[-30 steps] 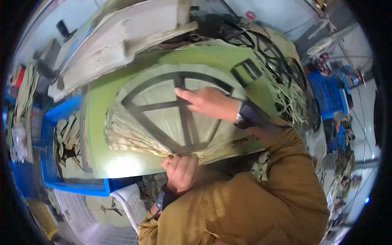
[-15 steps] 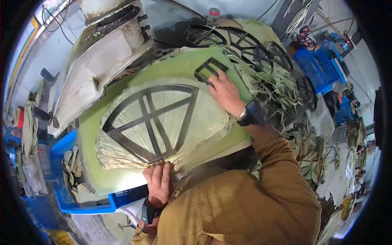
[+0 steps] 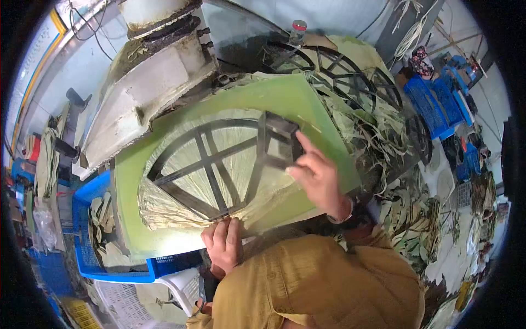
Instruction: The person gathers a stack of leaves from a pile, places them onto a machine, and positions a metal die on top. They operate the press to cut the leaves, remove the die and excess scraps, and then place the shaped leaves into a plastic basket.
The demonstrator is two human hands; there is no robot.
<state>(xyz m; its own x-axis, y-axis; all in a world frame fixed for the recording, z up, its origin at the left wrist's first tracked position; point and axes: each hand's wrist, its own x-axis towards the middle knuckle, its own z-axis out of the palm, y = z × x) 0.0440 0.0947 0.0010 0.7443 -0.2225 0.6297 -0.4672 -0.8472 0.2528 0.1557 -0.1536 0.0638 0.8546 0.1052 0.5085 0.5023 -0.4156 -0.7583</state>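
Note:
A fan-shaped black cutting frame (image 3: 205, 160) lies on a pale, pleated leaf stack (image 3: 147, 205) on the green board (image 3: 129, 219). The fingers of my left hand (image 3: 223, 242) are closed at the frame's narrow lower end, over the gathered edge of the leaves. My right hand (image 3: 319, 178) grips a small rectangular black frame (image 3: 281, 141) by its right side, between thumb and fingers. That small frame is at the upper right corner of the fan-shaped one, overlapping it; whether they touch is unclear.
A white machine head (image 3: 148, 93) stands at the upper left. Below it, a blue crate (image 3: 82, 230) holds leaf pieces. More black frames (image 3: 350, 77) and leaf scraps (image 3: 378, 131) lie behind and right of the board. A red-lidded jar (image 3: 298, 34) stands at the back.
My right hand has brought the small frame down and left from the board's top right to the fan-shaped frame's corner. My left hand stays at the narrow end. The whole view has shifted slightly.

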